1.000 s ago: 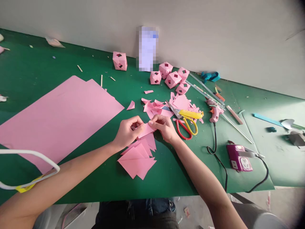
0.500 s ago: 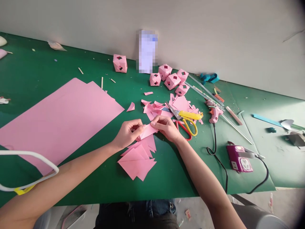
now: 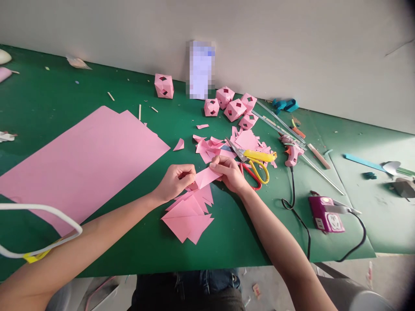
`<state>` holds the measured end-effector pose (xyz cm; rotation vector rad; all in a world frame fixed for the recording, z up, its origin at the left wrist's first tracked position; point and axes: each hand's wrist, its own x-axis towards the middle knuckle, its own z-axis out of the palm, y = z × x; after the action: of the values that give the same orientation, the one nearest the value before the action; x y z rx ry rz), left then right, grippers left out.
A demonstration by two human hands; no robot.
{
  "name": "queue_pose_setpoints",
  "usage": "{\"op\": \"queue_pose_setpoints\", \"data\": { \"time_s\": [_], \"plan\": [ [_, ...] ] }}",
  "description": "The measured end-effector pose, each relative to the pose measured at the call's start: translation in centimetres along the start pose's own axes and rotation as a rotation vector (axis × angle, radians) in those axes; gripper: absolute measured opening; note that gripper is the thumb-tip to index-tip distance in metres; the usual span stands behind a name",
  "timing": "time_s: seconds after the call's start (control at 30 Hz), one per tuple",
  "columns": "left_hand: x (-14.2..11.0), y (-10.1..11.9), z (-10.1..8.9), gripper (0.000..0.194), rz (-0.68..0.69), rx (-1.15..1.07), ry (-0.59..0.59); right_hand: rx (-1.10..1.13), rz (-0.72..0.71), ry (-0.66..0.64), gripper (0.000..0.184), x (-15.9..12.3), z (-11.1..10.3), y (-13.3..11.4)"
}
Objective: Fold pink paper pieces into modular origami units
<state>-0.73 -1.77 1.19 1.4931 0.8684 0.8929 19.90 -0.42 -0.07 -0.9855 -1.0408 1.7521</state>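
Note:
A small folded piece of pink paper (image 3: 206, 177) is up off the green table. At its right end, the thumb and fingers of my right hand (image 3: 229, 173) press on it. My left hand (image 3: 176, 181) is curled, with thumb and forefinger pinched at the paper's left edge; its other fingers are folded in. Just below lies a stack of pointed pink paper pieces (image 3: 188, 218). Beyond my right hand are pink paper scraps (image 3: 248, 139) and scissors (image 3: 258, 169) with red and yellow handles, partly under a yellow cutter (image 3: 259, 156).
Large pink sheets (image 3: 87, 160) cover the left side. Several pink paper polyhedra (image 3: 235, 110) stand near the wall by a blurred upright screen (image 3: 200, 71). To the right are a pink glue gun (image 3: 293, 154), clear sticks (image 3: 320, 175) and a purple power adapter (image 3: 326, 214) with a black cord.
The folded paper has shifted slightly right with my right hand, and more of its face shows between my hands. My left thumb has drawn back to the paper's left edge.

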Motion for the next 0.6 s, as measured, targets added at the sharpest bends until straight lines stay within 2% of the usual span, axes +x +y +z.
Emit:
{"op": "queue_pose_setpoints", "data": {
  "time_s": [0.17,0.27,0.37,0.47,0.6],
  "plan": [
    [-0.5,-0.8,-0.1,0.030,0.036,-0.047,0.061,0.086,0.019,0.016,0.033,0.1,-0.2,-0.2],
    [-0.6,-1.5,-0.3,0.032,0.070,-0.149,0.218,0.136,0.003,0.107,0.036,0.0,-0.7,-0.3],
    [-0.4,-1.5,-0.2,0.026,-0.006,-0.124,0.314,0.045,-0.006,0.087,0.037,-0.1,-0.9,-0.4],
    [-0.1,-0.8,0.2,0.014,-0.063,-0.018,0.244,-0.060,-0.030,0.073,0.039,-0.2,-0.6,-0.2],
    [0.1,0.0,0.8,0.014,-0.097,0.087,0.139,-0.174,-0.074,0.051,0.040,-0.2,0.1,-0.1]
  ]
}}
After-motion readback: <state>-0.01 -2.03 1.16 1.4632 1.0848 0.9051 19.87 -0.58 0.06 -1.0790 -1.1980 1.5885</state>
